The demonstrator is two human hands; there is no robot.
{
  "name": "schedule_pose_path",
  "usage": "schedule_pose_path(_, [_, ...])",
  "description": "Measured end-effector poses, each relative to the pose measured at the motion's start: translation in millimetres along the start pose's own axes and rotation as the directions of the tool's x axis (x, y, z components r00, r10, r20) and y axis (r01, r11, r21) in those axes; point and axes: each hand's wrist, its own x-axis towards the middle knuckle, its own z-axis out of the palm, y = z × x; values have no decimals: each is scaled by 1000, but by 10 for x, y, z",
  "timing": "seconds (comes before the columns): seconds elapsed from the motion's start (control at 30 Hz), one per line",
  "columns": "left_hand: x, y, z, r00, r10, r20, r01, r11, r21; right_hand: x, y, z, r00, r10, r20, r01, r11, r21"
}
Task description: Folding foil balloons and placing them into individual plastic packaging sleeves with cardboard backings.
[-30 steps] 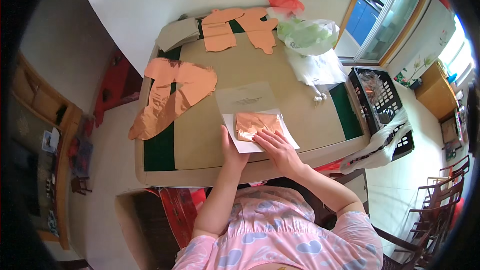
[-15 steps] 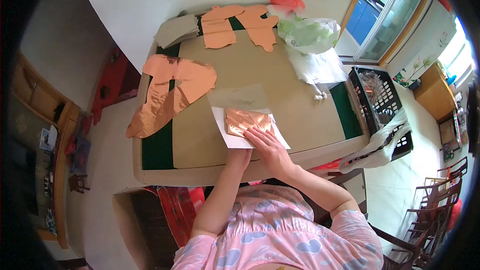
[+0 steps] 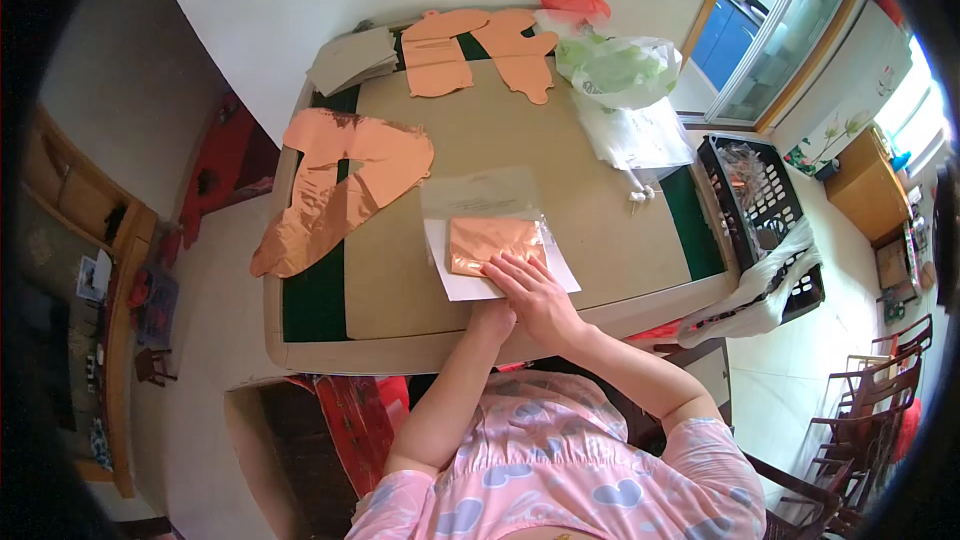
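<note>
Right hand point(image 3: 538, 292) lies flat, fingers spread, pressing the copper foil square point(image 3: 492, 243) onto white paper point(image 3: 470, 285), keeping it smooth; nothing gripped. Left hand point(image 3: 493, 318) is tucked beneath it, its fingers hidden; I cannot tell their state.

The right hand point(image 3: 535, 290) is lying over the left hand point(image 3: 497, 318), hiding most of it, so the left fingers cannot be made out. It is also covering the near edge of the copper foil sheet point(image 3: 492, 242) and part of the white paper point(image 3: 470, 285) beneath. The contents of the black crate point(image 3: 757, 202) are looking too small to identify.
</note>
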Motion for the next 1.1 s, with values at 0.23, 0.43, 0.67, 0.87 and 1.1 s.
schedule_pose_path(0.23, [331,-125,-445,947,14,322,-15,1000,1,60,-65,-53,999,-23,24,22,999,32])
schedule_pose_path(0.43, [162,4,-313,938,58,341,-130,972,193,87,-40,-40,998,15,62,-17,1000,26])
schedule_pose_path(0.67, [-21,329,-275,968,179,177,-215,955,205,2,33,20,995,46,86,-47,999,19])
schedule_pose_path(0.87, [29,317,-209,948,296,113,-316,911,265,-20,9,-25,990,3,139,-6,1000,21])
schedule_pose_path(1.1, [-71,302,-172,970,226,93,-241,948,209,-126,275,-63,962,-170,215,162,985,54])
